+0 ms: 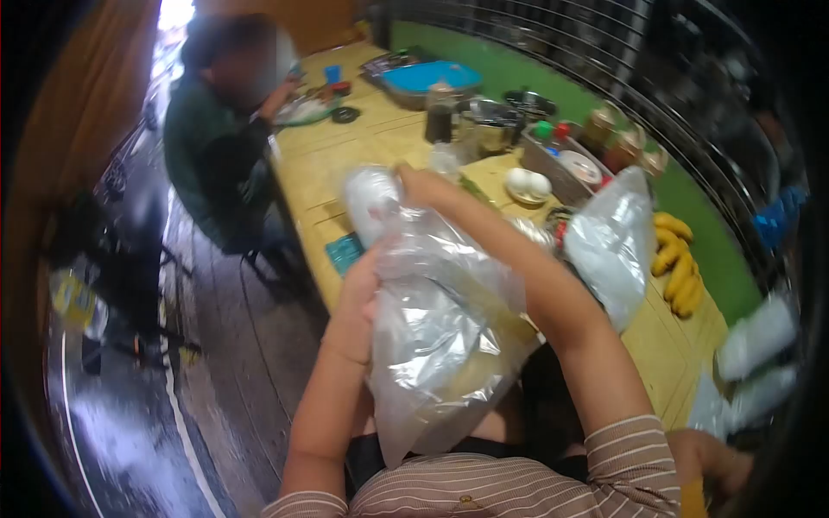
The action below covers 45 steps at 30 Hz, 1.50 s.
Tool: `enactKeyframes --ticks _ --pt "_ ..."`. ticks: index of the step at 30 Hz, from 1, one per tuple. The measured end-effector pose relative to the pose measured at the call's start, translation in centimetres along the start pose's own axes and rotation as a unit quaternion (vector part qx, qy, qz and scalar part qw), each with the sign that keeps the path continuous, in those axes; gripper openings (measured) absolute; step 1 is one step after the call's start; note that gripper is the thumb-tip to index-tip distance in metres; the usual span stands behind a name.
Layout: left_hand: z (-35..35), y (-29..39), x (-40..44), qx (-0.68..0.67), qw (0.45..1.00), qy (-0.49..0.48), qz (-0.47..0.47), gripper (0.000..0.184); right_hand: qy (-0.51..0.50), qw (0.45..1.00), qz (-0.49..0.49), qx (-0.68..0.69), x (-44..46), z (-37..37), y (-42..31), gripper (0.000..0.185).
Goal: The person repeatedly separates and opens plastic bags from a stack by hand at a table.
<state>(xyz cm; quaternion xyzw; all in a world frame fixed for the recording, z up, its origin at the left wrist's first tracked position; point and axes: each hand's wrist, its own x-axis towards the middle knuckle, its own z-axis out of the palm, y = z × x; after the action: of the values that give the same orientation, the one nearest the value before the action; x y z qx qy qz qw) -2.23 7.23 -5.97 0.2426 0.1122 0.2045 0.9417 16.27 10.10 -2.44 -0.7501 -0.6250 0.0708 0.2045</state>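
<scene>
A large clear plastic bag hangs in front of my body, crumpled and shiny, with something pale yellowish showing dimly through it. My left hand is closed on the bag's upper left edge. Just beyond it is a white plastic-wrapped bundle above the table's edge. My right hand reaches over the bag and grips the bundle's right side; its fingertips are partly hidden and blurred. A teal packet lies on the table near my left hand.
The yellow table carries a plate of eggs, bananas, another filled plastic bag, a basket of bottles and a blue-lidded container. A person in dark green sits at the far left side.
</scene>
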Motion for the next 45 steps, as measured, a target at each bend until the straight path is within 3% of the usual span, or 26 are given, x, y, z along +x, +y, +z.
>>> enactKeyframes --ticks 3,7,9,10,12,17,19,20,21,23,25,26,28,32,35,36,37,38,40,41,42,45 --pt "-3.6 -1.2 0.9 -0.055 0.997 0.049 0.017 0.014 -0.034 0.991 0.082 -0.104 -1.7 1.6 -2.6 0.076" --pt "-7.4 -0.9 2.2 -0.08 0.989 0.096 0.083 0.015 -0.004 0.997 0.02 -0.08 -0.3 1.1 0.5 0.077" --pt "-7.6 -0.3 2.8 -0.077 0.987 0.113 0.084 0.018 -0.168 0.972 0.16 0.025 0.7 -0.1 0.9 0.081" --pt "-7.6 -0.1 3.1 -0.079 0.987 0.111 0.089 0.018 -0.182 0.97 0.161 0.024 0.7 0.5 1.4 0.085" --pt "-6.9 -0.1 3.6 -0.078 0.996 0.033 -0.017 0.02 -0.178 0.969 0.161 0.055 0.3 0.8 1.8 0.085" --pt "-5.4 -0.5 4.5 0.007 0.999 -0.001 0.037 0.021 -0.181 0.962 0.165 0.123 -0.9 0.1 2.2 0.09" --pt "-5.2 -1.1 4.5 0.038 0.997 -0.004 0.07 0.023 -0.143 0.966 0.148 0.155 -1.3 1.0 3.4 0.074" --pt "-4.3 -1.2 3.7 0.079 0.992 0.052 0.084 0.027 -0.142 0.966 0.15 0.157 -2.3 0.8 2.9 0.074" --pt "-3.5 -1.2 3.0 0.122 0.982 0.107 0.097 0.031 -0.091 0.956 0.142 0.241 -3.9 0.1 1.8 0.064" --pt "-2.7 -1.2 2.5 0.15 0.979 0.076 0.111 0.034 -0.035 0.934 0.137 0.327 -6.8 -0.8 0.3 0.055" --pt "-1.7 -1.4 1.3 0.175 0.976 0.045 0.123 0.038 0.131 0.906 0.053 0.398 -9.4 -1.3 -0.5 0.048" --pt "-0.9 -1.3 0.4 0.222 0.965 0.009 0.142 0.04 0.134 0.905 0.057 0.4 -11.1 -1.8 -1.5 0.048" --pt "0.9 -1.9 -1.4 0.293 0.939 -0.017 0.182 0.045 0.258 0.898 -0.007 0.357 -14.6 -2.4 -3.6 0.049" --pt "1.9 -2.4 -2.9 0.292 0.95 -0.053 0.092 0.045 0.385 0.888 0.014 0.25 -18.9 -0.7 -4.0 0.052" --pt "1.5 -2.4 -3.3 0.358 0.929 -0.04 0.089 0.037 0.414 0.883 0.019 0.22 -20.1 0.0 -4.1 0.065" --pt "1.6 -2.8 -3.2 0.321 0.94 -0.043 0.107 0.031 0.41 0.888 0.015 0.21 -20.5 0.0 -4.2 0.067" --pt "2.2 -3.6 -3.5 0.234 0.962 0.092 0.104 0.029 0.409 0.891 0.012 0.197 -20.8 -0.2 -4.4 0.069" --pt "-0.3 -2.3 -3.4 0.395 0.914 -0.034 0.086 0.03 0.388 0.899 0.031 0.2 -21.2 -0.2 -4.6 0.071" --pt "-0.5 -3.7 -4.3 0.353 0.927 0.046 0.118 0.04 0.359 0.908 0.07 0.202 -22.0 0.8 -4.6 0.074" --pt "-1.6 -3.3 -4.4 0.476 0.872 0.05 0.105 0.042 0.348 0.911 0.087 0.203 -22.4 1.7 -4.3 0.075" --pt "-2.4 -4.0 -4.5 0.375 0.916 0.015 0.143 0.04 0.356 0.909 0.086 0.199 -22.6 2.6 -4.2 0.078" --pt "-2.5 -4.5 -4.3 0.351 0.927 0.009 0.133 0.04 0.335 0.903 0.119 0.241 -23.7 3.4 -4.6 0.084"
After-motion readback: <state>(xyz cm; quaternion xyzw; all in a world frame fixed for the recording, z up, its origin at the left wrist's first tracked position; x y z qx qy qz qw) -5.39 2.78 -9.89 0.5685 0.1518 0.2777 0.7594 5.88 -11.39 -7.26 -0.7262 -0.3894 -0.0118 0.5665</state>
